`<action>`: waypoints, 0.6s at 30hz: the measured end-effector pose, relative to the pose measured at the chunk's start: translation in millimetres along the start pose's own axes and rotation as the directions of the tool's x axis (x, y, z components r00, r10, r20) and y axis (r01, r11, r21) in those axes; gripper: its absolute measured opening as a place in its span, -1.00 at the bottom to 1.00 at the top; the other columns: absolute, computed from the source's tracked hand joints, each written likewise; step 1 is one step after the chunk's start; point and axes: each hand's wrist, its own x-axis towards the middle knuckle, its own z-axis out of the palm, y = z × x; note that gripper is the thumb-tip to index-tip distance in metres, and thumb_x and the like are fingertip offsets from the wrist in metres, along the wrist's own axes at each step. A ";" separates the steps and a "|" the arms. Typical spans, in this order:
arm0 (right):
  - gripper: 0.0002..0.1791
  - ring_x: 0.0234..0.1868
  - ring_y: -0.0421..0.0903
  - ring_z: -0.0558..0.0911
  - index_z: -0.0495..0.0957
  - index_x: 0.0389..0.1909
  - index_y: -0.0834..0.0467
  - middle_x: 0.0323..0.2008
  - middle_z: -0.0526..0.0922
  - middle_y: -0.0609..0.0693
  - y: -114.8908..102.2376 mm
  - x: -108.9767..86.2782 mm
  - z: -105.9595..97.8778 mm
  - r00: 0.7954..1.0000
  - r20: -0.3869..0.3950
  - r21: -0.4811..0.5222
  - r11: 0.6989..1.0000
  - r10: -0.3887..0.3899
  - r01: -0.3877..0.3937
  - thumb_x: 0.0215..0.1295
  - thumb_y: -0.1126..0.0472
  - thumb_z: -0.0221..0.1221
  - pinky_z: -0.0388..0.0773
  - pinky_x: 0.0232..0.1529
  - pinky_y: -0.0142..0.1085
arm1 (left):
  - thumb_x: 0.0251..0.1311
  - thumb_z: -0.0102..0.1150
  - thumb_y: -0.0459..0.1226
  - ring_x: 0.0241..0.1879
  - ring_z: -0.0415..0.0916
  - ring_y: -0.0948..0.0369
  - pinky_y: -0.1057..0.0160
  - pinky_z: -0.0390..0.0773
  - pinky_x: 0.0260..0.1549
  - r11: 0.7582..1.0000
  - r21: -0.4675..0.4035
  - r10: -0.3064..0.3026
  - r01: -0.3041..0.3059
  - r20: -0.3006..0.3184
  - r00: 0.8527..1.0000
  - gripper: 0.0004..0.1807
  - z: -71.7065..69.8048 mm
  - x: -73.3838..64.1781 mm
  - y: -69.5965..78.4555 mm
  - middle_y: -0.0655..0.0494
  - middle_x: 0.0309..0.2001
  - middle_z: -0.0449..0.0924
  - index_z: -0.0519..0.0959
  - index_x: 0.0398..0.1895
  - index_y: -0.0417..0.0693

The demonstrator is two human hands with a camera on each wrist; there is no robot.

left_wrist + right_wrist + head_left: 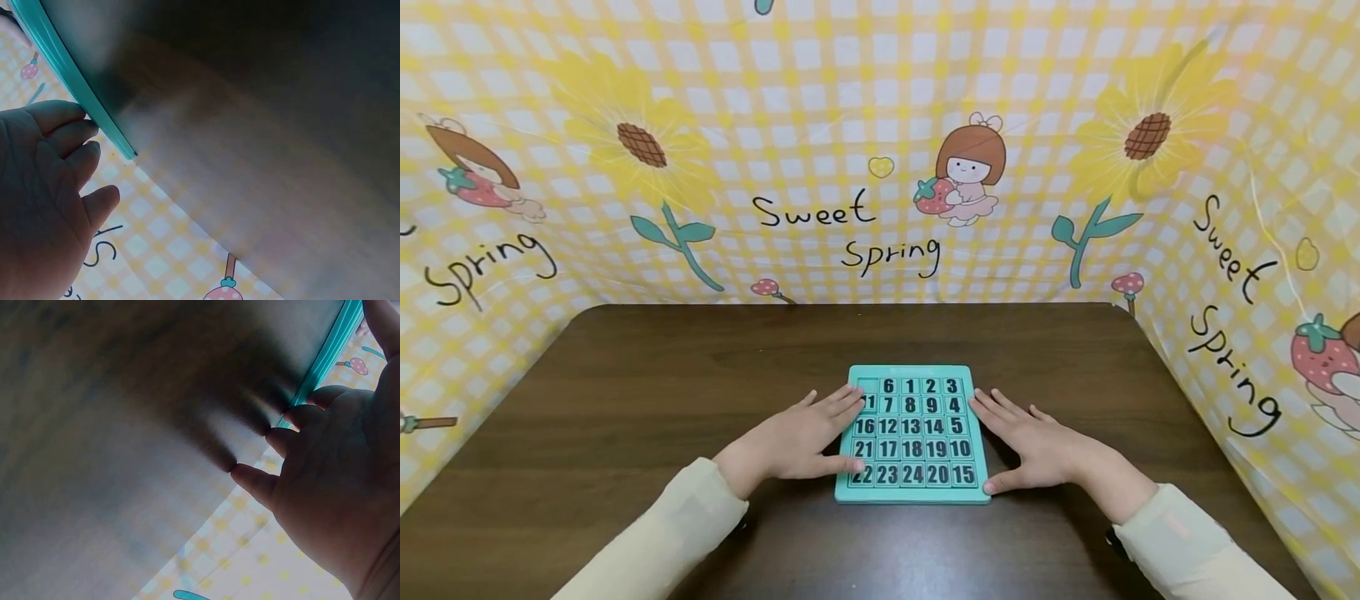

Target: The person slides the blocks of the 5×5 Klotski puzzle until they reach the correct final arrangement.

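A turquoise number sliding puzzle [912,497] lies flat on the table, its tiles in rows within a raised frame. The gap without a tile is at the top left, beside tile 6 [888,387] and above tile 11, which is partly covered by fingertips. My left hand [805,437] rests along the puzzle's left side with fingers extended, the thumb over tile 22 at the lower left corner. Along the right side lies my right hand [1041,450], fingers straight against the frame and thumb at the lower right corner. Both wrist views show fingertips near the turquoise edge [75,84].
The dark brown wooden table [700,358] extends around the puzzle. A yellow checked cloth [805,100] with flowers and lettering hangs behind the table and along both sides.
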 end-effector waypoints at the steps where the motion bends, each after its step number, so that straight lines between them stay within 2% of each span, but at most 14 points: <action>1: 0.27 0.62 0.15 -0.16 -0.20 0.62 0.02 0.63 -0.18 0.00 0.2 0.2 0.0 1.000 -0.001 -0.001 1.000 -0.002 0.002 0.08 -0.49 0.21 -0.06 0.37 0.44 | 0.29 -0.12 0.38 0.61 -0.23 0.09 -0.27 -0.05 0.48 1.000 0.002 0.004 -0.004 -0.001 1.000 0.02 0.3 -1.1 0.9 0.04 0.61 -0.10 0.03 0.58 -0.10; 9: 0.27 0.62 0.15 -0.16 -0.19 0.62 0.03 0.63 -0.18 0.01 0.6 0.7 -0.1 1.000 -0.005 -0.003 1.000 -0.007 0.007 0.07 -0.48 0.23 -0.06 0.37 0.45 | 0.29 -0.11 0.37 0.61 -0.21 0.08 -0.27 -0.02 0.47 1.000 0.023 0.016 -0.016 -0.010 1.000 0.01 0.5 -5.0 4.7 0.03 0.61 -0.09 0.03 0.58 -0.10; 14: 0.28 0.62 0.12 -0.17 -0.20 0.62 0.01 0.63 -0.18 -0.02 1.1 1.0 2.1 1.000 -0.009 -0.004 1.000 0.004 -0.004 0.06 -0.46 0.25 -0.07 0.38 0.44 | 0.27 -0.11 0.39 0.61 -0.20 0.09 -0.26 -0.03 0.48 0.999 0.042 0.032 -0.031 -0.022 0.999 0.03 -4.1 1.2 8.6 0.05 0.62 -0.11 0.02 0.59 -0.07; 18: 0.28 0.62 0.12 -0.17 -0.19 0.62 0.00 0.63 -0.18 -0.02 1.0 1.6 4.3 1.000 -0.012 -0.004 1.000 0.001 -0.001 0.06 -0.46 0.26 -0.07 0.38 0.44 | 0.27 -0.13 0.41 0.61 -0.22 0.12 -0.24 -0.05 0.49 0.997 0.062 0.043 -0.042 -0.009 0.999 0.03 -7.5 10.0 12.4 0.07 0.62 -0.14 0.00 0.59 -0.05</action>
